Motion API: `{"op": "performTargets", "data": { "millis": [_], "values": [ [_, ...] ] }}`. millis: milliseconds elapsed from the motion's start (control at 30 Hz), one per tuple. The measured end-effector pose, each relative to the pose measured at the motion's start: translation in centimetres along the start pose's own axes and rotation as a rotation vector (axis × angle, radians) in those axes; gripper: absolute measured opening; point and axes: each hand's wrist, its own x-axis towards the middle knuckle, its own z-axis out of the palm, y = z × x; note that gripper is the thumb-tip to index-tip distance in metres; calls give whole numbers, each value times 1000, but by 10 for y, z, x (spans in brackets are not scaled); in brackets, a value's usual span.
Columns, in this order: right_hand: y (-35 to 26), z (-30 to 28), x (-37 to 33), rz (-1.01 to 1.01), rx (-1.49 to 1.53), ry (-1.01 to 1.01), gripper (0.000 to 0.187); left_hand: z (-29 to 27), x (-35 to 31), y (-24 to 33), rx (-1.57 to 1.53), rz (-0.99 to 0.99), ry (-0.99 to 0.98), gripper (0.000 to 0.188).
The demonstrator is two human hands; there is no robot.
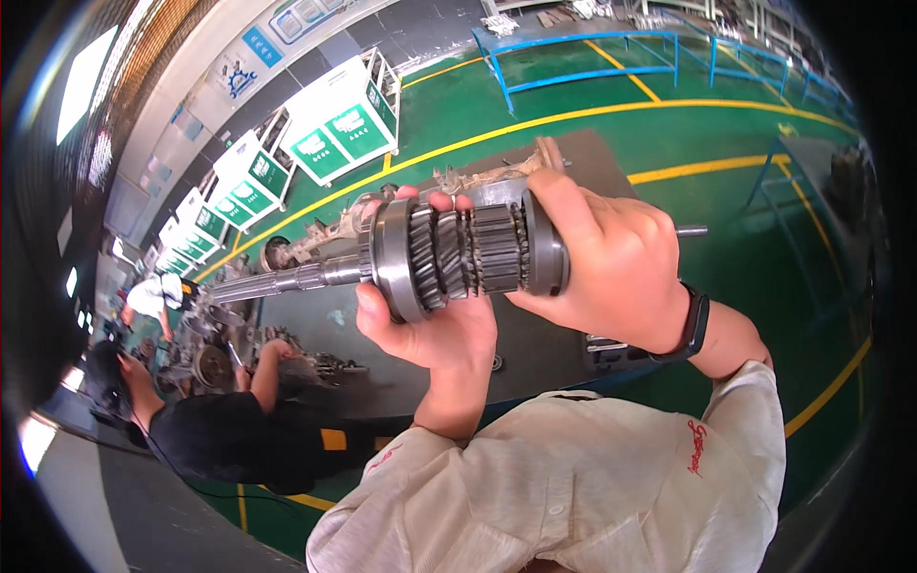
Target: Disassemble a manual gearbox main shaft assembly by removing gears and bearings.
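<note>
Fingers of both hands closed around a metal gear shaft, held above the desk point(310, 325). Left hand's fingers point(380, 320): curled under and around the gear stack, thumb on the near side by a wide smooth ring point(394, 260), fingertips showing over the far side. Right hand's fingers point(565, 215): clasped over the round collar point(544, 250) at the stack's other end. Helical gears point(437, 253) exposed between the two grips. Stepped bare shaft end point(296, 279) runs out leftward, clear of the left fingers; a thin rod tip point(692, 231) shows to the right of the right fingers.

Beyond the fingers, on the desk: a long rusty part point(497, 178). Below the left fingers: a small ring point(497, 363). Left of them: a co-worker in a dark shirt point(224, 430), hands among metal parts point(330, 368). Farther off, up-left: white-and-green cabinets point(344, 124).
</note>
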Motion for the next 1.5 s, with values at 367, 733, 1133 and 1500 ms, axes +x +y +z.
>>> {"op": "performTargets", "data": {
  "millis": [367,733,1133,1500],
  "values": [
    [-42,-24,25,90,218,-421,72,-10,-16,42,-69,179,-268,93],
    [-33,68,-32,389,1397,115,64,22,51,66,716,-207,-688,99],
    [-11,94,-48,598,1704,-289,72,-11,107,21,272,-770,-995,95],
    [12,108,-41,509,1499,106,49,49,53,24,1243,-167,-411,40]
  ]
}}
